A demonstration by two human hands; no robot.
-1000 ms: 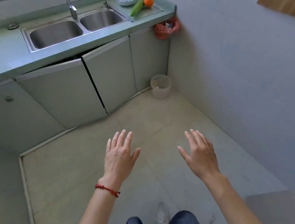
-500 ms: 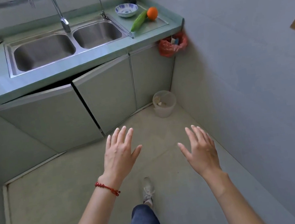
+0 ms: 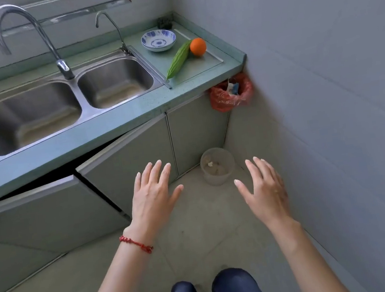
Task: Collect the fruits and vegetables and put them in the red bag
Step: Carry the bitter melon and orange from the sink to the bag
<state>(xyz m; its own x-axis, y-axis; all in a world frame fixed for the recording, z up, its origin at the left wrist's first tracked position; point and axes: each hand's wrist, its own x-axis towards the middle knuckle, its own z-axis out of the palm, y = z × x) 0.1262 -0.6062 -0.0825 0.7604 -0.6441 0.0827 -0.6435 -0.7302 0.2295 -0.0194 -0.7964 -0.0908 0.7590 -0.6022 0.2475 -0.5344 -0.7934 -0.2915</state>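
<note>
Head cam: both hands, left hand [image 3: 152,196] and right hand [image 3: 264,190], spread empty. Right of the steel sink [image 3: 65,109], a bumpy green gourd [image 3: 178,60] touches a smooth orange [image 3: 198,46] on the speckled green counter [image 3: 133,122]; crinkly red bag [image 3: 223,97] hangs below.

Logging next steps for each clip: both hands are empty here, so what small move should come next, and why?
Probably reach the right hand up to the orange on the counter. Both hands hang open and low, the left hand too; the orange lies beside the green gourd, above the red bag.
</note>
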